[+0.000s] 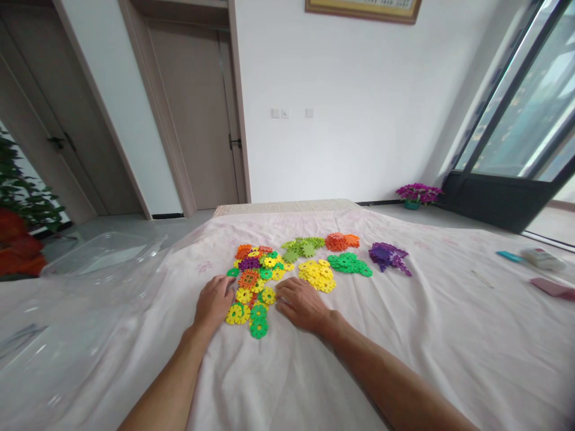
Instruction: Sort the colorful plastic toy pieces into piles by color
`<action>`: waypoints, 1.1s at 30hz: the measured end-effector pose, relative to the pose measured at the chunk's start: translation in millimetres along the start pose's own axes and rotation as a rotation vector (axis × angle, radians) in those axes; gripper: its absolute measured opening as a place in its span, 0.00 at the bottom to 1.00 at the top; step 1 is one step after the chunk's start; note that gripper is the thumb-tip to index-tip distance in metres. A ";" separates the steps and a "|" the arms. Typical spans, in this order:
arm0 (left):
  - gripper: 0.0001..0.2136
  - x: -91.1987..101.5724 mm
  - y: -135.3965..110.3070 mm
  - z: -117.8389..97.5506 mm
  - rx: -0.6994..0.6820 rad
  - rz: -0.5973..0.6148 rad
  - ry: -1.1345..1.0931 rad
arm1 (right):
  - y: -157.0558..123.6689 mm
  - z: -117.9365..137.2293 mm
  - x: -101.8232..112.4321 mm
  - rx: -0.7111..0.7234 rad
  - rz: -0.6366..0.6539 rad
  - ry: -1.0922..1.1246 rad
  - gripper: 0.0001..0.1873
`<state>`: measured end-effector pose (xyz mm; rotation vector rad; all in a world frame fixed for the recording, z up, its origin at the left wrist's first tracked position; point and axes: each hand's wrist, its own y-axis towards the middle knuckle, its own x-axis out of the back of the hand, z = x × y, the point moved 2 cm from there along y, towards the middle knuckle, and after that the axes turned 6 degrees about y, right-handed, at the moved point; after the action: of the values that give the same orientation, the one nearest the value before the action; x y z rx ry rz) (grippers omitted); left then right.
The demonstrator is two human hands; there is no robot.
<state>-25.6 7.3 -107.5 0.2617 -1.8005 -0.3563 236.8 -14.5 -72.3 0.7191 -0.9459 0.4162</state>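
A mixed pile of plastic snowflake discs and square pieces point(248, 279) in yellow, green, orange and purple lies on the cloth between my hands. My left hand point(214, 302) rests at the pile's left edge, fingers extended and holding nothing that I can see. At the right edge lies my right hand point(302, 303), its fingers loosely stretched out near a yellow disc point(268, 295). Just beyond it is a heap of yellow discs point(317, 275). Single-colour heaps spread further right: light green pieces point(302, 248), orange-red pieces point(338, 242), green discs point(349, 263) and purple pieces point(387, 256).
A pale cloth point(449, 335) covers the table. Clear plastic containers point(96, 257) stand at the left. On the right lie a blue object point(509, 256), a white packet point(543, 260) and a pink object point(552, 288). Beyond the table, purple flowers point(418, 193) stand on the floor.
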 end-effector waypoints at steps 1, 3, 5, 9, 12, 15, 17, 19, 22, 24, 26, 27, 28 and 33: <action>0.14 0.1 0.0 -0.2 0.002 0.001 0.003 | 0.1 -0.1 -0.5 -0.002 -0.003 -0.001 0.11; 0.14 0.2 0.2 -0.6 0.003 0.002 0.006 | 0.9 0.9 -1.5 0.013 0.004 -0.013 0.18; 0.13 0.2 0.4 -0.6 -0.001 0.003 0.006 | 2.3 2.3 -2.3 0.029 0.025 -0.028 0.23; 0.13 -0.6 1.0 0.5 -0.006 -0.002 0.012 | 4.0 2.2 -3.6 0.056 0.065 -0.031 0.19; 0.13 -1.4 1.2 1.2 -0.017 -0.012 0.012 | 3.6 -0.7 -4.6 0.034 0.053 -0.032 0.17; 0.14 -1.1 1.2 1.2 -0.017 -0.017 0.009 | 3.2 -2.2 -6.1 0.023 0.033 -0.050 0.17; 0.14 -0.3 1.1 0.7 -0.017 -0.015 0.004 | 3.3 -1.7 -6.9 0.028 0.028 -0.068 0.16; 0.14 0.6 1.0 0.0 -0.019 -0.009 -0.001 | 3.7 -0.9 -7.3 0.037 0.036 -0.086 0.15; 0.14 1.3 0.8 -0.5 -0.015 -0.003 0.004 | 3.4 -1.2 -6.8 0.031 0.037 -0.097 0.15; 0.14 1.1 0.7 -0.3 -0.015 -0.003 0.008 | 2.4 -3.0 -6.1 0.021 0.021 -0.089 0.15; 0.14 0.3 0.7 0.2 -0.015 -0.005 0.008 | 1.0 -5.5 -5.5 0.008 0.003 -0.080 0.15; 0.14 -0.1 0.7 0.6 -0.014 -0.005 0.009 | 0.3 -6.9 -5.2 -0.003 -0.005 -0.079 0.14; 0.14 -0.5 0.7 0.9 -0.011 -0.006 0.010 | -0.2 -8.2 -5.0 -0.018 -0.014 -0.082 0.14; 0.14 -1.5 1.1 1.7 -0.008 -0.006 0.023 | -1.4 -12.8 -5.3 -0.080 -0.048 -0.082 0.12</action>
<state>-26.9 9.0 -108.8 0.2650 -1.7753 -0.3635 242.3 -6.4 -82.3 0.6884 -1.0148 0.3070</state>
